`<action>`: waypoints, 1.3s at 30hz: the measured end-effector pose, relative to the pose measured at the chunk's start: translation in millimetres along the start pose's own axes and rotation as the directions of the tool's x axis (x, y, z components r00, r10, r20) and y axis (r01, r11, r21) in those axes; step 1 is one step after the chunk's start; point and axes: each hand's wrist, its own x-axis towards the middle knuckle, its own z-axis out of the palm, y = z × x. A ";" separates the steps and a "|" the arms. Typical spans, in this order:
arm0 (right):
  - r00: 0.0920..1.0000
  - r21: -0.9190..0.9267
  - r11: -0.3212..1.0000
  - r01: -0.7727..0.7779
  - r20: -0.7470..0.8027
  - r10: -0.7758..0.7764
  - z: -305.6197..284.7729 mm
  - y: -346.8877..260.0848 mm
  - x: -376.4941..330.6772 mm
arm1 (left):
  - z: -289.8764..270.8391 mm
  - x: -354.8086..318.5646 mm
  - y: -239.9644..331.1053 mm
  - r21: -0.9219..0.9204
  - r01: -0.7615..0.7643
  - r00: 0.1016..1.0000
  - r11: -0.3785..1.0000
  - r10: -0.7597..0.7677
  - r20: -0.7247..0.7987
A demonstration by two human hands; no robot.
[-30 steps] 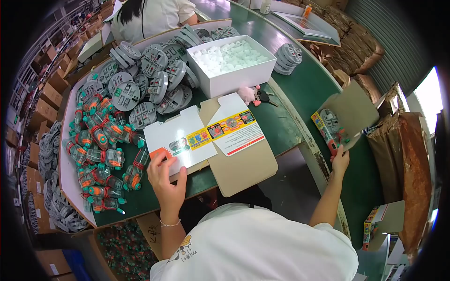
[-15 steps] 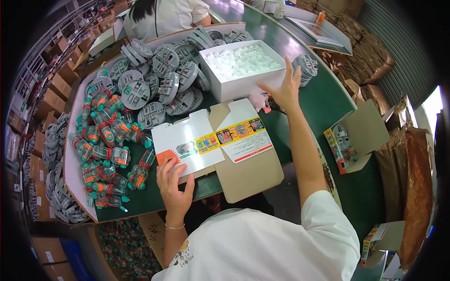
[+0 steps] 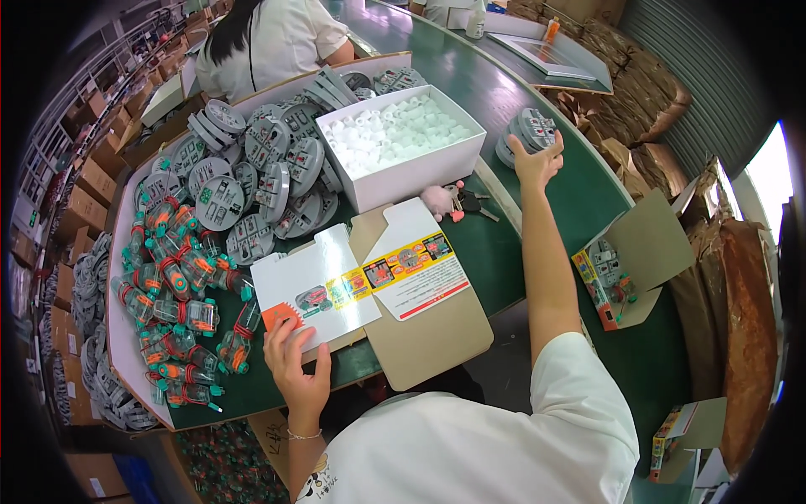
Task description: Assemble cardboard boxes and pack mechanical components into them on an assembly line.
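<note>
My left hand (image 3: pixel 295 370) lies on the left edge of a flat, unfolded printed carton (image 3: pixel 336 281), fingers spread on its white face and thumb apart. The carton has a yellow picture strip and a bare brown flap toward me. Out to the right, my right hand (image 3: pixel 537 161) is open at a small stack of round grey plastic discs (image 3: pixel 534 126), its thumb on the left side and its fingers on the right. Whether it grips a disc cannot be made out. A white box (image 3: pixel 420 172) full of small white plastic pieces stands beyond the carton.
Grey discs (image 3: pixel 220 202) and clear bottles with orange parts and green caps (image 3: pixel 180 273) fill a low-walled tray at left. Keys with a pink pompom (image 3: pixel 438 202) lie by the white box. A filled open carton (image 3: pixel 617 273) stands at right. Another person (image 3: pixel 277 42) sits beyond.
My right hand has moved from beside the white box out to the disc stack at the right. My left hand stays on the carton. The whole view has shifted slightly.
</note>
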 end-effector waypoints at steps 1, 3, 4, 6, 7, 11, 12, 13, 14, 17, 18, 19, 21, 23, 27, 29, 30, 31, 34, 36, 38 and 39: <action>0.996 -0.015 0.997 -0.079 0.045 0.080 0.3 2.5 1.9 | 0.3 -0.6 -0.8 -0.007 0.012 1.000 1.000 -0.012 0.001; 0.963 -0.056 0.972 -0.228 0.133 0.233 0.7 6.0 5.0 | 1.1 -0.4 -1.3 -0.013 0.028 1.000 1.000 -0.028 -0.008; 0.964 -0.049 0.974 -0.221 0.139 0.226 3.1 9.0 7.6 | 0.9 0.0 -1.2 -0.008 0.025 1.000 1.000 -0.025 -0.008; 0.992 -0.118 0.993 0.032 0.127 -0.017 14.5 14.7 7.4 | -1.5 -1.4 -1.2 0.012 0.029 1.000 1.000 -0.028 -0.010; 0.981 -0.146 0.976 0.159 0.133 -0.140 19.8 15.8 5.6 | -2.1 -1.6 -1.1 0.025 0.044 0.999 0.999 -0.044 -0.024; 0.963 -0.303 0.918 0.256 0.164 -0.215 23.6 21.4 -2.3 | -5.3 0.4 -0.3 0.063 0.039 0.998 0.997 -0.035 -0.053; 0.964 -0.313 0.922 0.226 0.205 -0.167 19.8 20.2 -1.1 | -3.6 0.6 -0.2 0.046 0.037 0.998 0.998 -0.035 -0.052; 0.965 -0.313 0.925 0.216 0.211 -0.154 15.7 23.2 -0.8 | -1.8 1.1 -0.4 0.023 0.030 0.998 0.999 -0.029 -0.046; 0.966 -0.314 0.927 0.205 0.216 -0.140 14.0 25.6 -0.5 | -1.3 1.6 -0.5 -0.001 0.023 0.999 1.000 -0.023 -0.040; 0.965 -0.381 0.905 0.190 0.243 -0.100 15.7 24.2 0.4 | -3.1 1.7 1.7 0.014 0.037 0.998 0.999 -0.037 -0.048; 0.959 -0.366 0.908 0.203 0.261 -0.108 17.6 26.8 0.0 | -3.6 2.0 2.4 0.007 0.029 0.999 1.000 -0.029 -0.045; 0.964 -0.375 0.904 0.203 0.240 -0.117 19.7 29.3 0.5 | -3.4 2.0 2.4 0.018 0.045 0.997 0.999 -0.044 -0.058; 0.973 -0.397 0.896 0.199 0.191 -0.131 22.3 32.8 0.7 | -3.5 1.7 1.6 0.014 0.034 0.998 0.999 -0.033 -0.051; 0.971 -0.387 0.900 0.201 0.201 -0.130 21.3 29.8 0.4 | -3.6 1.6 0.5 0.019 0.037 0.998 0.999 -0.036 -0.057; 0.975 -0.342 0.917 0.207 0.150 -0.164 17.5 37.3 7.0 | -4.7 -0.4 -0.8 0.022 0.035 0.997 0.999 -0.034 -0.071; 0.973 -0.268 0.936 0.230 0.028 -0.231 13.0 51.2 20.4 | -4.9 0.3 -0.3 0.004 0.021 0.998 1.000 -0.021 -0.062; 0.970 -0.260 0.935 0.242 0.032 -0.242 10.8 55.4 27.6 | -4.9 0.2 -0.2 -0.006 0.016 0.998 1.000 -0.016 -0.060; 0.976 -0.225 0.952 0.206 -0.029 -0.218 6.9 59.3 34.9 | -5.7 0.1 0.3 -0.008 0.024 0.997 1.000 -0.025 -0.070; 0.975 -0.144 0.978 0.150 -0.142 -0.171 -3.6 31.3 39.4 | -8.4 -1.3 2.2 -0.020 0.015 0.997 1.000 -0.016 -0.074; 0.939 0.047 0.940 0.339 -0.089 -0.334 -21.2 -14.1 32.6 | -5.3 0.3 2.0 -0.023 0.018 0.997 1.000 -0.019 -0.073; 0.882 0.275 0.844 0.461 -0.038 -0.470 -36.3 -85.2 7.3 | -6.0 -1.1 -0.3 -0.020 0.013 0.997 1.000 -0.015 -0.070; 0.852 0.399 0.779 0.484 -0.011 -0.523 -37.4 -123.6 -9.8 | -6.1 -1.5 -1.1 -0.024 0.013 0.998 1.000 -0.015 -0.064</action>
